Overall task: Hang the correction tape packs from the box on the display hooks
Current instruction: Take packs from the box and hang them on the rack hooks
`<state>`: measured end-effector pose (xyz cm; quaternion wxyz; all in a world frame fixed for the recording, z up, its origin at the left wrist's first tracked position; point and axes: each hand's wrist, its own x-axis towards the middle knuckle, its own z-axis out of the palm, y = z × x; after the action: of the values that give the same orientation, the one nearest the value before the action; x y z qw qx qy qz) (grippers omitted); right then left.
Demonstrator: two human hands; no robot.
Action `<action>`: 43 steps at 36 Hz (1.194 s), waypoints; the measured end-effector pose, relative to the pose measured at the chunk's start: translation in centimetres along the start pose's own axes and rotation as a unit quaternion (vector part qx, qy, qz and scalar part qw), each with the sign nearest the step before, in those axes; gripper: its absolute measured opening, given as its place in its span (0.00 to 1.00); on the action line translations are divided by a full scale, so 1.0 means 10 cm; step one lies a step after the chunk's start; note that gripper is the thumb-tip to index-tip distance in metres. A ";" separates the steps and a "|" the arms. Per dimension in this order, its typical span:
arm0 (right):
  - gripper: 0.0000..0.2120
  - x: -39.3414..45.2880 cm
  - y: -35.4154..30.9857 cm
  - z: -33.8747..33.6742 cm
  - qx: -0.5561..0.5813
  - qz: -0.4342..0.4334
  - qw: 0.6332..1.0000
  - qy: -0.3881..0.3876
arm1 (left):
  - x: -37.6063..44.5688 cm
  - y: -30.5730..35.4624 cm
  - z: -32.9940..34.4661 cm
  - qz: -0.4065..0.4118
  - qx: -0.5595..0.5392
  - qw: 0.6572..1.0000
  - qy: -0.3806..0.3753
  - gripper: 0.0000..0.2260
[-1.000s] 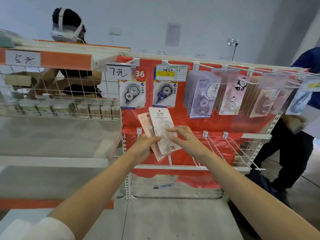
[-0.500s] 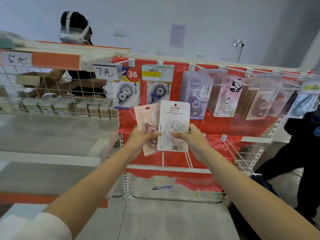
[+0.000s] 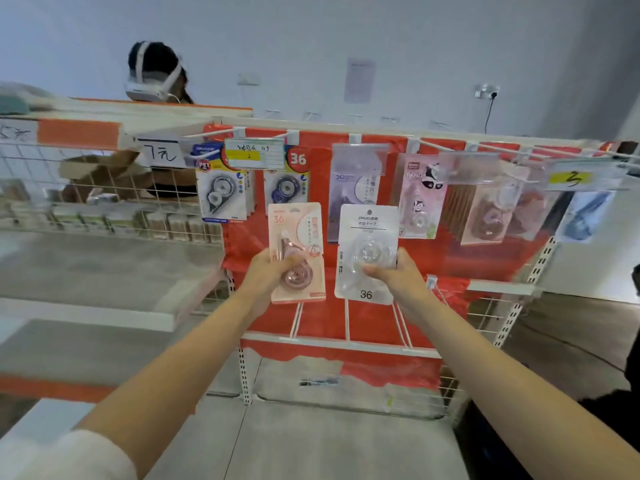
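Note:
My left hand (image 3: 268,271) grips a pink correction tape pack (image 3: 298,233) upright by its lower half. My right hand (image 3: 394,277) holds a white correction tape pack (image 3: 367,230) marked 36 by its right side. Both packs are raised side by side, a little apart, in front of the red display panel (image 3: 433,258). Above them run white display hooks (image 3: 440,145) carrying several hung packs: blue ones (image 3: 221,192), a lilac stack (image 3: 353,188) and a panda pack (image 3: 420,199). Empty lower hooks (image 3: 401,323) jut out below the packs. The box is out of view.
A wire-fronted shelf (image 3: 104,202) with small white items stands at the left. A person wearing a headset (image 3: 152,77) works behind that shelf. Grey shelf boards (image 3: 311,441) lie below my arms. Another person's dark clothing (image 3: 635,278) shows at the right edge.
Both hands have risen and drawn apart: the pink and white packs, overlapping a second ago, are now separate and upright. The view has shifted right; the person at the right has moved mostly out.

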<state>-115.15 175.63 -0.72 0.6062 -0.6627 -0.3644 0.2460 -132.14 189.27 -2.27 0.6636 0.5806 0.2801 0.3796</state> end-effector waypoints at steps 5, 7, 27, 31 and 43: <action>0.14 -0.03 -0.02 -0.25 0.005 -0.019 1.000 -0.013 | -0.06 0.00 0.28 0.008 0.021 0.999 -0.032 0.07; 0.14 -0.04 -0.01 -0.34 0.012 -0.020 1.000 -0.009 | -0.09 0.00 0.40 0.009 0.019 0.999 -0.042 0.06; 0.16 -0.15 0.36 -0.57 0.000 0.036 0.996 -0.077 | -0.45 -0.37 0.70 -0.038 0.017 0.999 0.003 0.06; 0.17 -0.17 0.50 -0.36 -0.026 0.039 0.992 -0.114 | -0.57 -0.50 0.48 -0.074 0.019 0.997 0.022 0.09; 0.14 -0.40 0.89 0.62 -0.042 0.099 0.974 -0.200 | -1.08 -0.83 -0.44 -0.139 0.043 0.980 0.136 0.06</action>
<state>-120.74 176.43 -10.77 0.4651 -0.6577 -0.4214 0.4166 -140.26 182.47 -11.94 0.6398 0.5072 0.4620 0.3464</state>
